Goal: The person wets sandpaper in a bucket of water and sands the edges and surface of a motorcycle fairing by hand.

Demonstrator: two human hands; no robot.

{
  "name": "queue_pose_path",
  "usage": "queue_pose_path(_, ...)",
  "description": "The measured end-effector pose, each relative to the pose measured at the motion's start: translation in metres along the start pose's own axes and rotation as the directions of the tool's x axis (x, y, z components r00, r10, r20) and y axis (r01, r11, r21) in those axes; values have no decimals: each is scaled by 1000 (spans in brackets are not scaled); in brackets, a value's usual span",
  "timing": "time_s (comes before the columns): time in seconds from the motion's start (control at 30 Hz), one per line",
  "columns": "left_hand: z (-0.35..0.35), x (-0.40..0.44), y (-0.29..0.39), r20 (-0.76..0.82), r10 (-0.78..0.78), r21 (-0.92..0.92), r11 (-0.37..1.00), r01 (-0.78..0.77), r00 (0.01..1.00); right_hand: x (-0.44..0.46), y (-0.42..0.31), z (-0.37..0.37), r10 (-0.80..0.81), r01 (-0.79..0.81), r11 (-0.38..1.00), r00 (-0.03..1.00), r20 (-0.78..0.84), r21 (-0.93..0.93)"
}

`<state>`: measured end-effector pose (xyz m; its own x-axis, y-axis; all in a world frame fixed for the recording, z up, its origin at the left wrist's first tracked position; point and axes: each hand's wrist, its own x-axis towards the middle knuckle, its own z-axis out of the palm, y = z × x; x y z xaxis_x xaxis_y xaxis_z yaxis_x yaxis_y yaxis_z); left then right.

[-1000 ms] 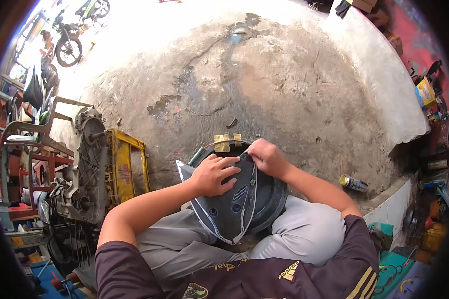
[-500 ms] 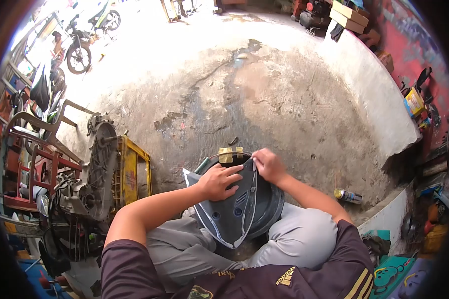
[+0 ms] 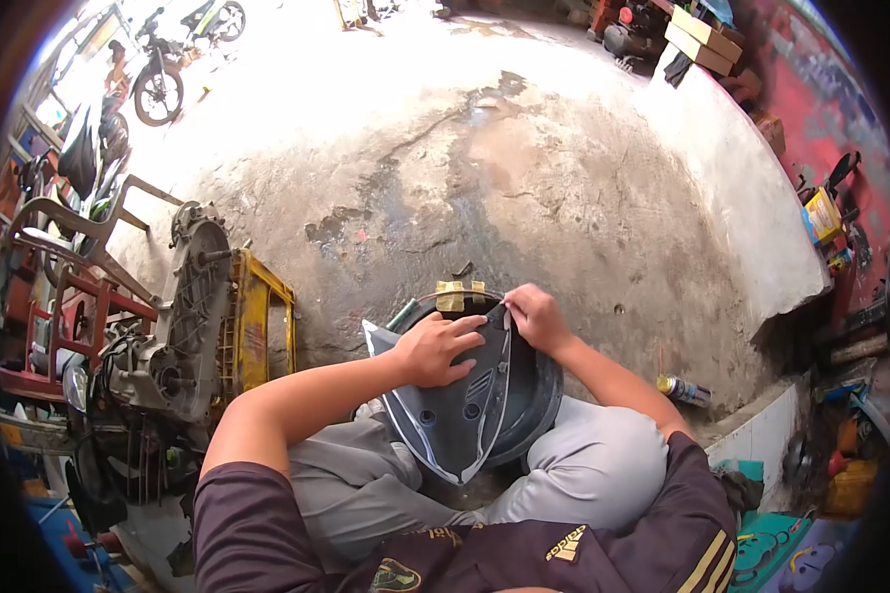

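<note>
A dark grey motorcycle body panel (image 3: pixel 445 400) with pale worn edges lies tilted over a black tub (image 3: pixel 536 425) between my legs, its pointed end toward me. My left hand (image 3: pixel 435 350) rests on the panel's upper part with its fingers spread. At the panel's far right corner, my right hand (image 3: pixel 534 318) pinches its fingertips together against the edge; a small pale bit shows there, too small to name. Two yellowish pieces (image 3: pixel 450 295) sit at the tub's far rim, just beyond the panel.
On the left stand a metal engine casing (image 3: pixel 193 316), a yellow crate (image 3: pixel 267 321) and a chair (image 3: pixel 89 232). A spray can (image 3: pixel 684 389) lies on the concrete floor at right, near a low white wall (image 3: pixel 742 217). A motorcycle wheel (image 3: pixel 158 96) shows far left.
My right hand has shifted slightly along the panel's far right edge. The left hand stays on the panel. The whole view has tilted slightly.
</note>
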<state>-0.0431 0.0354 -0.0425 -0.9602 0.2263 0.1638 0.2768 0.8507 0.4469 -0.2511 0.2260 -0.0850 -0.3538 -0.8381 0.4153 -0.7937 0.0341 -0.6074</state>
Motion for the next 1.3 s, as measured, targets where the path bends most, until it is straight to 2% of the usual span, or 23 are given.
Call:
queue_pose_path(0.1, -1, 1, 0, 26, -17, 3, 1000, 17, 1000, -1, 2, 0, 30, -30, 999, 999, 14, -22)
queue_pose_path(0.17, -1, 1, 0, 35, -32, -12, 999, 33, 999, -3, -10, 2, -88, 88, 995, 996, 12, 51)
queue_pose_path(0.2, 0, 1, -2, 17, -20, -6, 1000, 20, 1000, -2, -6, 2, -89, 88, 994, 996, 20, 71)
queue_pose_path(0.3, 2, 1, -1, 3, -16, -26, 1000, 16, 1000, 3, 15, 0, 42, -42, 998, 999, 11, 40)
queue_pose_path(0.47, 1, 3, -3, -8, -21, -41, 999, 21, 1000, -1, 2, 3, -57, 56, 991, 998, 4, 121)
queue_pose_path(0.57, 3, 3, -4, -49, -15, -38, 999, 13, 999, 4, 17, 0, 11, -8, 994, 999, -33, 110)
queue_pose_path(0.7, 2, 3, -5, -41, -16, -35, 999, 15, 999, 2, 5, -2, 38, -38, 990, 999, 3, 134)
queue_pose_path(0.77, 3, 3, -5, -69, 2, -46, 999, -5, 998, 3, 2, -3, -198, 194, 978, 979, 39, 76)
queue_pose_path(0.8, 4, 4, -3, -67, 8, -47, 999, -12, 998, 3, 8, -4, -194, 191, 979, 980, 36, 71)
queue_pose_path(0.87, 2, 3, -1, -60, -14, -36, 999, 11, 998, 6, 24, -7, -67, 66, 997, 997, 40, 28)
queue_pose_path(0.97, 2, 4, -1, -102, 24, -13, 1000, -26, 994, 2, 13, -5, -81, 80, 996, 996, 40, 30)
queue_pose_path(1.1, 1, 1, 1, -67, 4, -8, 1000, -5, 998, 1, 8, 1, -136, 133, 987, 991, 21, 85)
queue_pose_path(1.23, 5, 2, -1, -70, 3, -9, 1000, -3, 998, 8, 16, -2, -26, 27, 1000, 1000, 15, -14)
queue_pose_path(1.3, 6, 1, -3, -76, 7, -6, 1000, -8, 997, 6, 2, -1, -44, 42, 998, 998, 38, 53)
